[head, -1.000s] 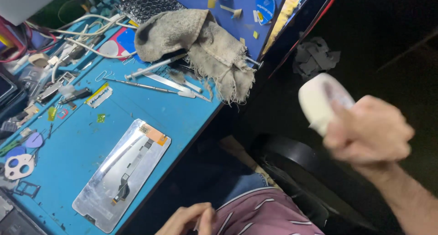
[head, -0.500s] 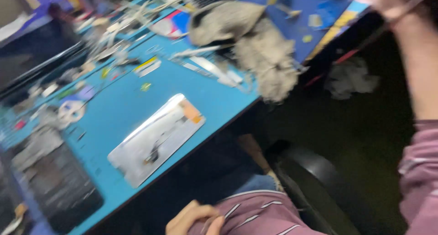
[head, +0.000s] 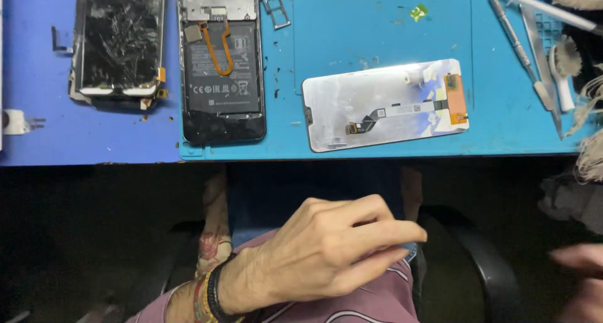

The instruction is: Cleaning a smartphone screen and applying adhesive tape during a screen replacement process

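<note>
Two hands are seen below the blue-matted bench (head: 389, 34). The left hand (head: 320, 254) is held over the lap, fingers (head: 377, 232) pinched near a maroon shirt hem; anything gripped is hidden. The right hand (head: 581, 279) is blurred and cut off, its grip indeterminate. The silver-backed replacement phone screen (head: 386, 103) lies untouched near the bench edge, apparently awaiting pickup.
</note>
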